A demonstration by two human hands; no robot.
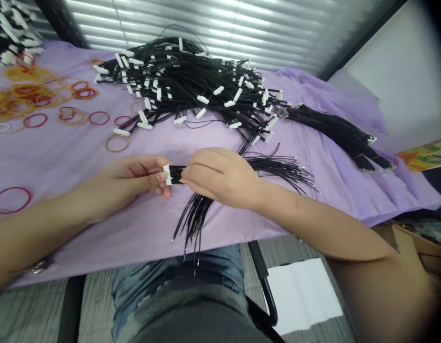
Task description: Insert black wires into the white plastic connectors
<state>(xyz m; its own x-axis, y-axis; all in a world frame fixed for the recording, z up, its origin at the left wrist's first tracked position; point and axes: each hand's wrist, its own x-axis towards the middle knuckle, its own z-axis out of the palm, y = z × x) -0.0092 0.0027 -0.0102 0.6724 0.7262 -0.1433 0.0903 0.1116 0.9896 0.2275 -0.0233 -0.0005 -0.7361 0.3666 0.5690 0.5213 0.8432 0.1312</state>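
Between the fingertips of my left hand (135, 178) is a white connector (167, 175) at the end of a black wire bundle (176, 174). My right hand (222, 176) is closed around the same bundle, just right of the connector. Loose wire ends (195, 219) with tiny bright tips hang below my right hand, over the cloth near the table edge. More black wires (283, 166) fan out to the right behind my right wrist. Whether these belong to the held bundle is hidden by the hand.
A large heap of black wires (192, 81) with white connectors lies at the back of the purple cloth (135, 143). Tied black bundles (331, 131) lie to its right. Yellow and red rubber bands (35, 95) are spread at the left, one red band (11, 199) nearer.
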